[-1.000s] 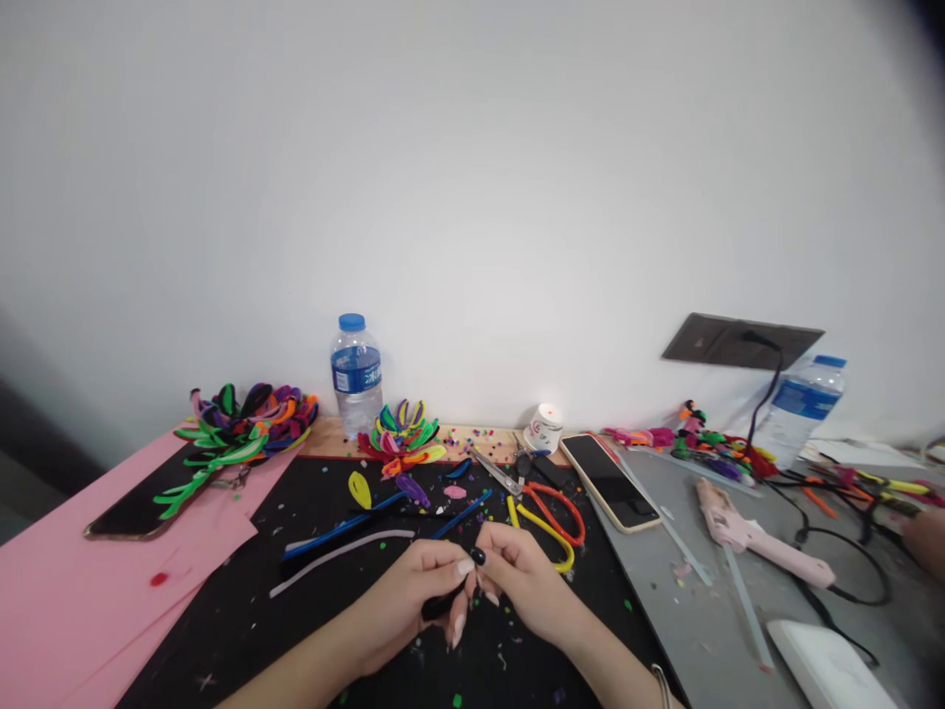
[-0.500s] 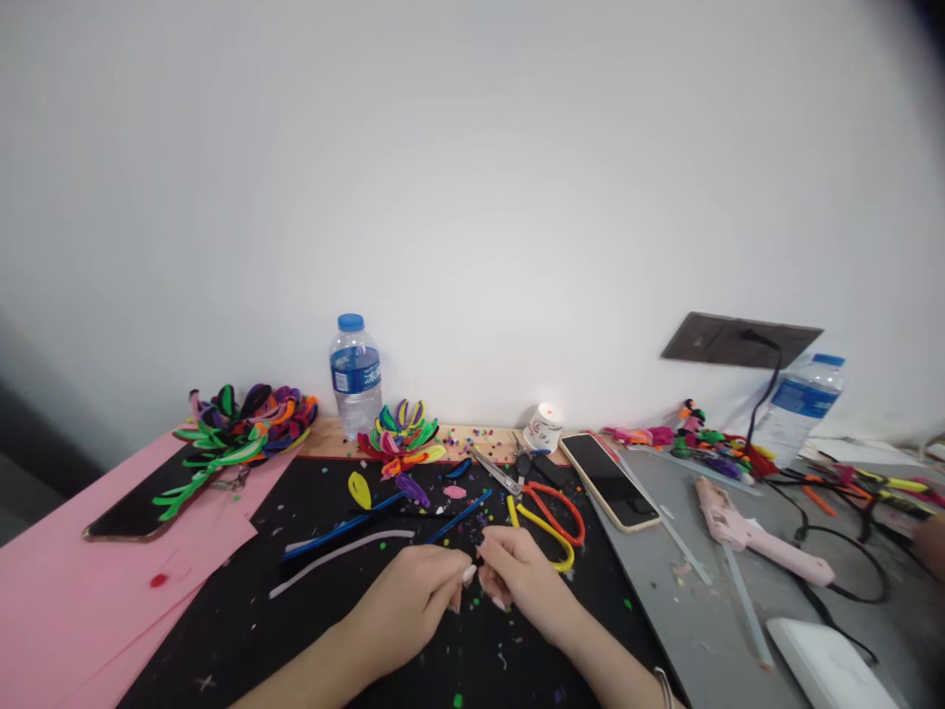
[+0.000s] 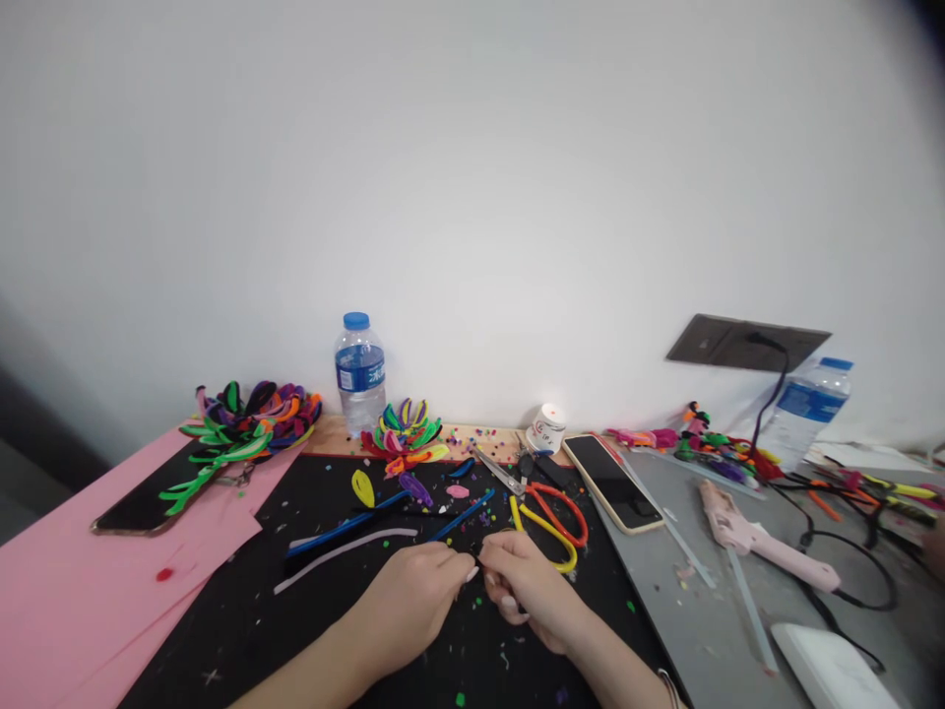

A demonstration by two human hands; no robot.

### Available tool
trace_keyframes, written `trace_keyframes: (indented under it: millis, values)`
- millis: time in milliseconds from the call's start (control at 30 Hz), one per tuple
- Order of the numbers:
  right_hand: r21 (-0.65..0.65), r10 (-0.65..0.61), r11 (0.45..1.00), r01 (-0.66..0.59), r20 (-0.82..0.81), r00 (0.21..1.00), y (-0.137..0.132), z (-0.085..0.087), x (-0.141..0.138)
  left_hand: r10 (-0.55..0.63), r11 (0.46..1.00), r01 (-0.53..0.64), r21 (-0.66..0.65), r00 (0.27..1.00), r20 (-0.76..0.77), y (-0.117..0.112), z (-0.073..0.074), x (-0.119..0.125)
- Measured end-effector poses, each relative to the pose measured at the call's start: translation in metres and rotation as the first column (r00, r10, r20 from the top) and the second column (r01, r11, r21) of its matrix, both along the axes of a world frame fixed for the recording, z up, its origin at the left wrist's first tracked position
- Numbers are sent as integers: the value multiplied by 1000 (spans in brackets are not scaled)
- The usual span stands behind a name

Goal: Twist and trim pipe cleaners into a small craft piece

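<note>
At the far left, the pink paper and the dark phone lying on it sat a touch further right and lower in the frame than a second before, as did the heap of coloured loops behind them. This was a small shift of the view rather than of the things. On the black mat, the white pipe cleaner and the blue pipe cleaner lay as before, both slanting up to the right. The water bottle stood upright at the wall.

In the lower middle, the left hand had closed. A second earlier its fingers were spread, with a black strip hanging down-left under the thumb. Now the fingers were curled together, and their tips met those of the right hand, which was likewise pinched shut and had dropped slightly. The two hands touched at their fingertips just above the mat. The black piece sat clamped between them, and only a dark speck of it showed against the mat. Its long axis and the way it pointed could not be told.

Right of the hands, the red-and-yellow scissors lay with their blades pointing to the upper left. The second phone and the pink glue gun lay unmoved. At the right edge, another person's hand had drawn nearly out of frame.
</note>
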State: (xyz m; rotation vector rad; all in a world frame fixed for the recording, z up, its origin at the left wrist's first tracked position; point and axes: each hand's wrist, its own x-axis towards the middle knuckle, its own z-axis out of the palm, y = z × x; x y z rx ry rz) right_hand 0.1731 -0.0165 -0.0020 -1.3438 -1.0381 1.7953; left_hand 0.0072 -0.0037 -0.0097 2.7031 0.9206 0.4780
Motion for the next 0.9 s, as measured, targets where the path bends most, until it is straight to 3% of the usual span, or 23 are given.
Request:
trace_keyframes:
  millis: [300,433,533,600,700,800,900]
  values:
    - [119,34,992,-31,-29,999,1,-1,1,12,996,-9,-86,999,31,-1,3,0]
    - [189,57,980,-62,32,998,2,0,3,10,981,16,-191,990,138,-1,4,0]
    - [320,96,938,-136,137,986,2,2,5,42,942,49,-332,964,263,-1,6,2]
    - [439,83,880,-181,232,969,2,6,6,107,864,86,-496,931,348,0,8,4]
    - [561,26,792,-239,361,932,1,10,8,239,639,199,-743,866,438,1,9,7]
    - [590,22,753,-291,420,907,0,11,9,311,434,340,-834,812,493,2,8,9]
    - [577,30,747,-330,466,884,1,8,10,367,361,380,-851,781,505,4,5,10]
